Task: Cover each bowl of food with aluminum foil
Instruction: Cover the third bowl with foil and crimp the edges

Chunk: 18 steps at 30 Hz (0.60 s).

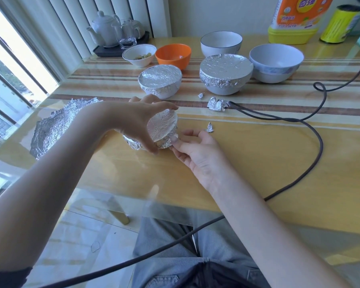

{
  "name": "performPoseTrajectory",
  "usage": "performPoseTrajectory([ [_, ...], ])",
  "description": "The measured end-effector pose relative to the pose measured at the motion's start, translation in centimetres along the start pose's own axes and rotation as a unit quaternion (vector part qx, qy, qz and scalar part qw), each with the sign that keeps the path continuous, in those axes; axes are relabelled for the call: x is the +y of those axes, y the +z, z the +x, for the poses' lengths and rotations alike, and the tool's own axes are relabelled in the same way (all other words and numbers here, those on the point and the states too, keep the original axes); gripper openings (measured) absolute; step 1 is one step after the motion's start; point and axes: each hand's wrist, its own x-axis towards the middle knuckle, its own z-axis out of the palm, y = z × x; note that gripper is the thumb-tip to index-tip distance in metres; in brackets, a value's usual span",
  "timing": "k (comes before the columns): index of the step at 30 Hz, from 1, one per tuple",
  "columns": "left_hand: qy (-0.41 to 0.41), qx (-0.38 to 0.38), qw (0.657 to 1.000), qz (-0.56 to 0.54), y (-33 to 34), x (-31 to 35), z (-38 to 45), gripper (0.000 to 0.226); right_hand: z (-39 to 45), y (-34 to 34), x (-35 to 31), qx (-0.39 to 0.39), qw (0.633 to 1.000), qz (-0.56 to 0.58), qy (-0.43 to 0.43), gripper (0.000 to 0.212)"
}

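A small foil-covered bowl is tilted toward me near the table's middle. My left hand grips it from above, thumb and fingers around its rim. My right hand pinches the foil at its lower right edge. Two more foil-covered bowls stand behind. Uncovered bowls sit further back: a white one with food, an orange one, a white one with a dark rim and a pale grey one. A crumpled foil sheet lies left of my arm.
Foil scraps lie on the glass-topped table. A dark cable loops across the right side. A tea set on a tray, a detergent bottle and a yellow-green canister stand at the back.
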Motion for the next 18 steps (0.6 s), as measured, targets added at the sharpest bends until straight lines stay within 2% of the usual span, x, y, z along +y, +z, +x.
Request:
performPoseTrajectory([
  [3,0.001,0.001,1.000,-0.005,0.0,-0.1,0.0,0.117,0.3,-0.3,0.2,-0.005,0.990,-0.119,-0.074,0.034],
  [6,0.003,0.000,1.000,-0.006,0.0,-0.1,0.0,0.116,0.3,-0.3,0.3,0.021,0.964,-0.229,-0.134,0.040],
  [12,0.003,0.000,1.000,-0.007,0.1,-0.2,0.0,0.116,0.8,-0.2,1.2,0.097,0.914,-0.315,-0.236,0.036],
  [16,0.003,0.003,1.000,-0.007,0.1,0.0,0.0,0.116,0.2,0.0,1.8,0.133,0.907,-0.308,-0.255,0.017],
  [17,0.003,0.003,1.000,-0.006,0.1,0.0,-0.1,0.116,-0.2,-0.1,2.1,0.141,0.903,-0.315,-0.257,0.021],
  [18,0.001,0.004,1.000,-0.006,0.1,0.0,-0.1,0.115,-0.8,-0.1,2.4,0.140,0.896,-0.338,-0.253,0.034],
])
